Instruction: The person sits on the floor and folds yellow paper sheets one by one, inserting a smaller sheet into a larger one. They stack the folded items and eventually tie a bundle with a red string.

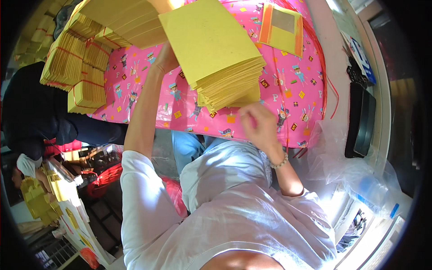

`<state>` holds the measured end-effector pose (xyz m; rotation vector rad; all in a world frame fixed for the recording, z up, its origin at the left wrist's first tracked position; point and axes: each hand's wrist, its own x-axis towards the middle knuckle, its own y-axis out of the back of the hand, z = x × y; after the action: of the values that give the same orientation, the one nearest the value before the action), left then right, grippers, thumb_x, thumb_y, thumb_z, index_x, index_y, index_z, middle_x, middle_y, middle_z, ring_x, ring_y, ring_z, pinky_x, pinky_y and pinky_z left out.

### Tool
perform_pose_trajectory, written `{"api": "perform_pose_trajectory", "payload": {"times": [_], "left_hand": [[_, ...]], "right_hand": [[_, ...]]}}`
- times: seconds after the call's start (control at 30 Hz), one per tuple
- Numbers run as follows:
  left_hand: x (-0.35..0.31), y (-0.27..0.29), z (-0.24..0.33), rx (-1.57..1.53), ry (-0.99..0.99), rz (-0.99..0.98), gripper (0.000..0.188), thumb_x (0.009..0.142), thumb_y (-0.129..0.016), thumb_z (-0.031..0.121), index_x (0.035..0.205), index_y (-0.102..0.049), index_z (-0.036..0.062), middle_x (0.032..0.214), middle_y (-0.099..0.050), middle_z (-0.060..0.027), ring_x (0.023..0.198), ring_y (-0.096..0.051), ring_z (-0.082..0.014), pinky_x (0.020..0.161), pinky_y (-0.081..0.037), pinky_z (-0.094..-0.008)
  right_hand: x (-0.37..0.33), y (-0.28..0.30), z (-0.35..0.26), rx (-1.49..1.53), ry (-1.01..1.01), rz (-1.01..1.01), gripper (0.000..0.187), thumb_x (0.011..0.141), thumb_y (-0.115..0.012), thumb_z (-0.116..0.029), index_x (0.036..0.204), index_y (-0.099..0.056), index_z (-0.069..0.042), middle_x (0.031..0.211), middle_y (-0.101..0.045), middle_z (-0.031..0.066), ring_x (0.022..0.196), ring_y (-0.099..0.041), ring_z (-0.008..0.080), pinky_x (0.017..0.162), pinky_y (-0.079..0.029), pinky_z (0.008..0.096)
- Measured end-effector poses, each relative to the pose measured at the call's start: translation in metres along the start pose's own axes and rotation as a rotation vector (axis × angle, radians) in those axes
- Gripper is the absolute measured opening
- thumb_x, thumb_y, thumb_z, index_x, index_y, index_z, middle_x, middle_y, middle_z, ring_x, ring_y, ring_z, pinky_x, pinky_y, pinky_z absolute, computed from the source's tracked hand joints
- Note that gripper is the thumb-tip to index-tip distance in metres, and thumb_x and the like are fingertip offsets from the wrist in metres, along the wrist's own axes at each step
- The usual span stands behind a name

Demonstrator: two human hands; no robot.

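Observation:
A thick stack of yellow paper envelopes [211,45] lies slightly fanned at its near edge, in front of me on the pink printed tablecloth [173,105]. My left hand [167,59] reaches against the stack's left side; its fingers are hidden behind the paper. Just below the stack's near right corner is my right hand [261,123], with a beaded bracelet at the wrist. Its fingers are curled in toward the thumb, with pink cloth visible through the gap and nothing seen in them. Left of the stack stands a long row of similar yellow envelopes [130,20].
Bundles of yellow envelopes tied with red string [87,96] are piled at the left. A yellow-orange packet [282,29] lies at the back right, beside hanging red strings [320,58]. A clear plastic bag [369,184] is at the right. A person in dark clothes [33,108] sits at left.

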<state>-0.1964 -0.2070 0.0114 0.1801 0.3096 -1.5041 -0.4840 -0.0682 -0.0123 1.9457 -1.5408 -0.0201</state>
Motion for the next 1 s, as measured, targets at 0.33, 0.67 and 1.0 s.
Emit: {"api": "perform_pose_trajectory", "payload": {"times": [0.33, 0.67, 1.0], "left_hand": [[0.034, 0.015, -0.005, -0.117, 0.053, -0.142, 0.057, 0.1, -0.028, 0.048, 0.131, -0.049, 0.0048, 0.126, -0.058, -0.0074, 0.115, -0.055, -0.0212, 0.098, -0.044, -0.0369], [0.041, 0.02, -0.011, -0.177, 0.049, -0.172, 0.056, 0.099, -0.029, 0.047, 0.131, -0.049, 0.0047, 0.126, -0.058, -0.0073, 0.115, -0.055, -0.0211, 0.098, -0.044, -0.0369], [0.041, 0.025, -0.016, -0.215, 0.041, -0.175, 0.055, 0.099, -0.031, 0.046, 0.131, -0.049, 0.0047, 0.126, -0.058, -0.0073, 0.115, -0.055, -0.0211, 0.098, -0.044, -0.037]], "right_hand": [[0.019, -0.016, 0.001, -0.25, 0.246, -0.067, 0.01, 0.077, -0.069, -0.009, 0.084, -0.062, -0.006, 0.08, -0.056, 0.0076, 0.076, -0.057, 0.0266, 0.064, -0.047, 0.0372], [0.015, -0.015, 0.006, -0.222, 0.223, -0.122, 0.012, 0.077, -0.069, -0.01, 0.084, -0.06, -0.007, 0.081, -0.054, 0.0072, 0.078, -0.055, 0.0258, 0.066, -0.046, 0.0371], [0.02, -0.025, 0.016, -0.279, 0.273, -0.116, 0.019, 0.075, -0.068, -0.014, 0.091, -0.06, -0.01, 0.087, -0.054, 0.0044, 0.084, -0.055, 0.0231, 0.071, -0.047, 0.0361]]}}
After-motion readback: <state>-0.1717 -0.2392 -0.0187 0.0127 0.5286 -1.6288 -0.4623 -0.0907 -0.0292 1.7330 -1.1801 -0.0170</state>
